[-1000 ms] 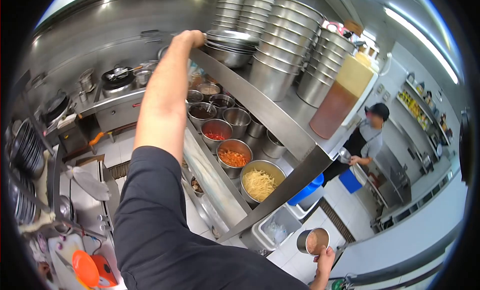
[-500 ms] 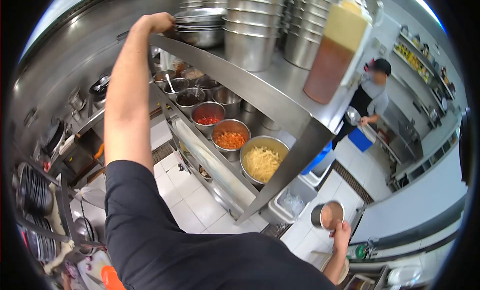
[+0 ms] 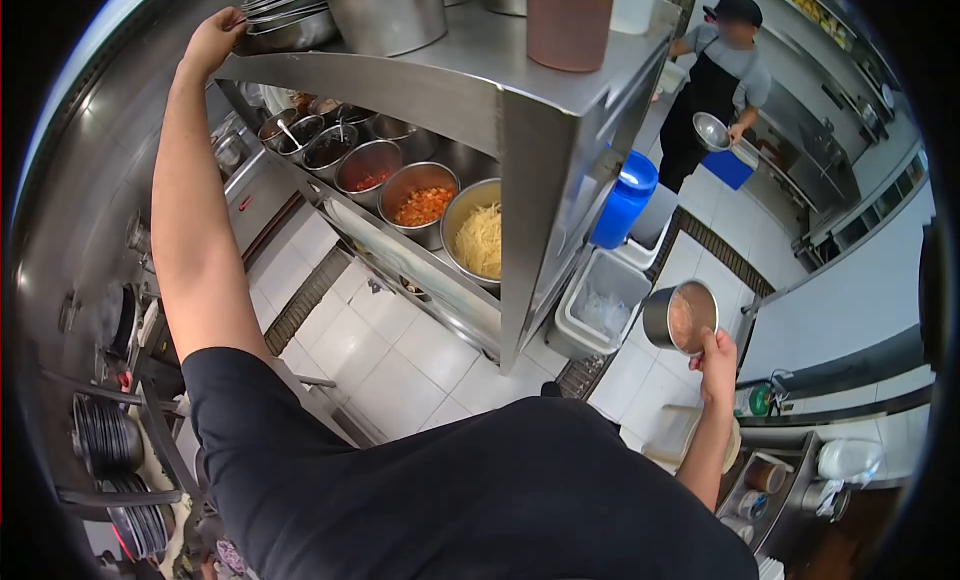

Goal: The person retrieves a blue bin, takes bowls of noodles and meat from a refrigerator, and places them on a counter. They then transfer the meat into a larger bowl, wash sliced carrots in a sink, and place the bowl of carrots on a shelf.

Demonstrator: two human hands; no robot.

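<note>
High at the upper left, my left hand (image 3: 212, 42) reaches to a stack of shallow metal bowls (image 3: 288, 30) on the top shelf. Its fingers are closed at the rims; how many bowls they pinch I cannot make out. My right hand (image 3: 716, 365), out to the right, grips a metal pot (image 3: 660, 320) by its near side. The pot is tilted toward me, and a pinkish-beige food (image 3: 682, 320) shows inside it.
Below the top shelf (image 3: 440, 72) stand several metal tubs, including shredded yellow food (image 3: 480, 242) and diced orange food (image 3: 424, 206). A grey bin (image 3: 600, 300) and a blue container (image 3: 626, 200) flank the shelf post. A co-worker (image 3: 715, 90) holds a metal bowl (image 3: 711, 132).
The view has turned, so the shelf and tubs sit higher and further left. My left hand stays at the bowl stack; my right hand still holds the pot, now higher in view.
</note>
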